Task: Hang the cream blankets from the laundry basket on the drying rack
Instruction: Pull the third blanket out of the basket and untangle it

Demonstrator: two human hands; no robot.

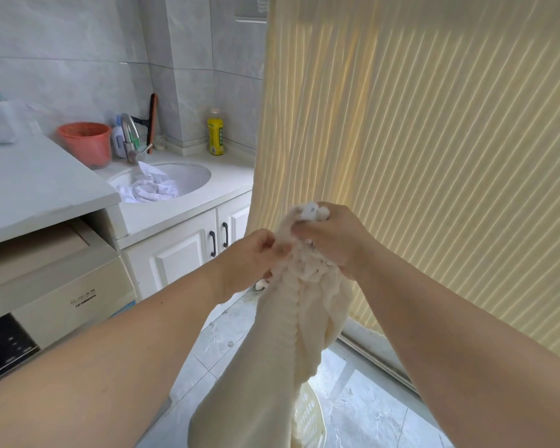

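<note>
The cream blanket (291, 321) is up in the air, bunched into a thick rope, its top gathered between both hands and its tail trailing down into the laundry basket (307, 418) on the near floor. The right hand (333, 240) grips the top corner, a small white tag poking out above the knuckles; the left hand (256, 257) pinches the edge just beside it, hands nearly touching. Behind, on the right, another cream blanket (434, 156) already hangs in a broad ribbed sheet. The risk now, I'd say: the cloth is twisted, so it may go over the rack in a clump. The tail could snag the basket rim and tip it. To the far left, the sink (194, 176) holds white cloth, an orange bucket (86, 142) beside it.
</note>
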